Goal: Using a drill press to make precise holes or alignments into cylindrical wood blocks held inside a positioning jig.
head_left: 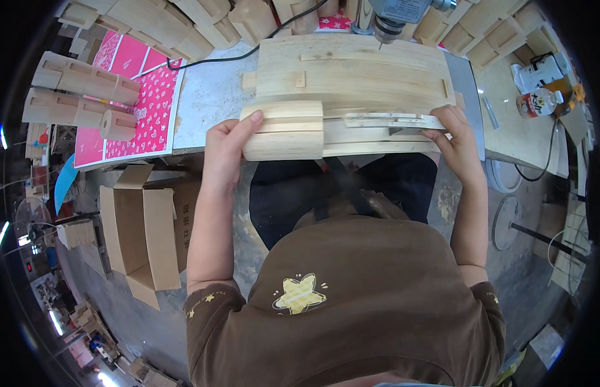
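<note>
My left hand (226, 145) grips the left end of a pale, rounded wooden block (287, 145) with a lengthwise groove, its thumb lying on top. The block rests at the front edge of the work table. My right hand (456, 137) is closed on the right end of a narrow, light strip (384, 120) with a slot along it. The strip lies to the right of the block, its left end a little apart from it. Beneath and behind them is a flat wooden board (377, 80). A drill chuck (387, 29) points down over the board's far edge.
Grooved wooden pieces (87, 77) stand on pink patterned paper (158, 122) at the left; more line the back. A black cable (232, 58) crosses the table. At the right are a bottle (538, 102) and a pen (490, 113). An open cardboard box (161, 238) sits below left.
</note>
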`<action>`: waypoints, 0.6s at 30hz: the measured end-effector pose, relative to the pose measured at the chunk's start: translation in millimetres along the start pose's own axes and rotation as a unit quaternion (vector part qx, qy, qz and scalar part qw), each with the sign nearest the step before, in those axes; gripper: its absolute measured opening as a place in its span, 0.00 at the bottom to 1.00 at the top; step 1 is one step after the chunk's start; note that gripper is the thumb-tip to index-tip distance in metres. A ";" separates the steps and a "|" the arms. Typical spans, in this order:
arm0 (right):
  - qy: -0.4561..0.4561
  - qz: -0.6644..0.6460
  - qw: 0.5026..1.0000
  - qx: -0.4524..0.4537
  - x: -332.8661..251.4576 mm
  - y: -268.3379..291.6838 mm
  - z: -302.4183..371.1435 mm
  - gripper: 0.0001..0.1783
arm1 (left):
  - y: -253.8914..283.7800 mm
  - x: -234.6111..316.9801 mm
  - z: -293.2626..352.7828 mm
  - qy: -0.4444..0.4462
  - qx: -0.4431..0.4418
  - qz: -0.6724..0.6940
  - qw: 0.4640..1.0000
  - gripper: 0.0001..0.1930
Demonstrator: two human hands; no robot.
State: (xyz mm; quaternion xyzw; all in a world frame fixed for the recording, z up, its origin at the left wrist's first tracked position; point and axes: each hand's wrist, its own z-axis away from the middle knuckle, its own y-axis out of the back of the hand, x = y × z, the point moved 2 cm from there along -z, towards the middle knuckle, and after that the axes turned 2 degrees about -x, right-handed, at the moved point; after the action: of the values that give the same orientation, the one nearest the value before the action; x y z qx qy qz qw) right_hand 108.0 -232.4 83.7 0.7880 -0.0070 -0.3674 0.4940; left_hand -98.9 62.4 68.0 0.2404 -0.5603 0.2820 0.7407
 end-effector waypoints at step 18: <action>0.004 -0.024 0.999 0.036 7.4 -14.6 -23.0 0.15 | -99.7 -37.7 -13.0 -0.161 -0.087 0.037 0.982 0.26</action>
State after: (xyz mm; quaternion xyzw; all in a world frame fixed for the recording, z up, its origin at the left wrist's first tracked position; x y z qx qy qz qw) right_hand 121.8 -209.9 73.6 0.8067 0.0002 -0.3757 0.4562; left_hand -29.4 -6.8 24.2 0.1966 -0.7034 0.2174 0.6475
